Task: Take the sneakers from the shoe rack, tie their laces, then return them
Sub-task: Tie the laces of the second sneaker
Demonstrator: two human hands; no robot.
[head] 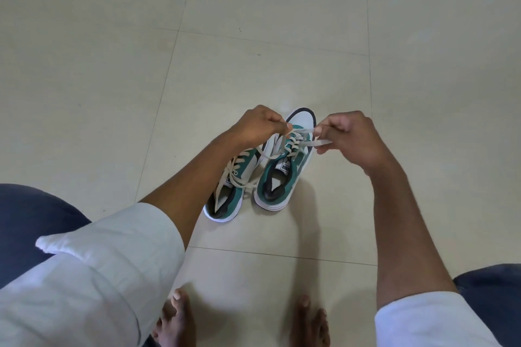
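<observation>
Two green-and-white sneakers stand side by side on the pale tiled floor [112,70], heels toward us, and we work over the right sneaker [284,166]. Our left hand [259,125] hovers above its toe end, thumb and fingertips pressed together on one strand of the cream lace [296,136]. Our right hand [349,139] sits just to the other side of the same shoe, level with the left hand, fingers curled and pinching the other strand, whose flat end sticks out below the thumb. Between the two grips the lace runs taut across the top eyelets, so the shoe lies directly beneath and slightly nearer to us than both pinches. The left sneaker [228,191] rests under our left forearm, touching or nearly touching its partner, with its lace lying loose over the tongue. Below the hands, close to us, our bare feet [174,315] stand on the tiles.
</observation>
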